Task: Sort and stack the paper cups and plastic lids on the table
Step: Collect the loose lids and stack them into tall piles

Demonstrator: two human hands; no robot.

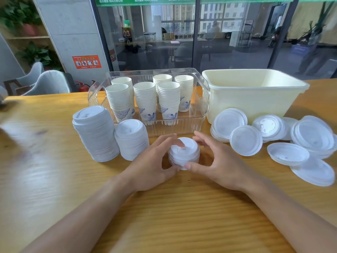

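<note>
A short stack of white plastic lids (184, 154) stands on the wooden table (164, 207) in front of me. My left hand (153, 161) curls round its left side, index finger on top and thumb at the lower front. My right hand (217, 161) cups its right side, the thumb touching the front edge. Left of them stand a tall lid stack (96, 134) and a medium lid stack (132, 139). Several stacks of paper cups (146, 99) with blue print stand in a clear bin (200, 106). Loose lids (246, 140) lie scattered at the right.
A cream plastic tub (255, 92) stands at the back right, touching the clear bin. More loose lids (313, 136) pile up near the table's right edge. Grey chairs (49, 83) and a glass wall lie behind the table.
</note>
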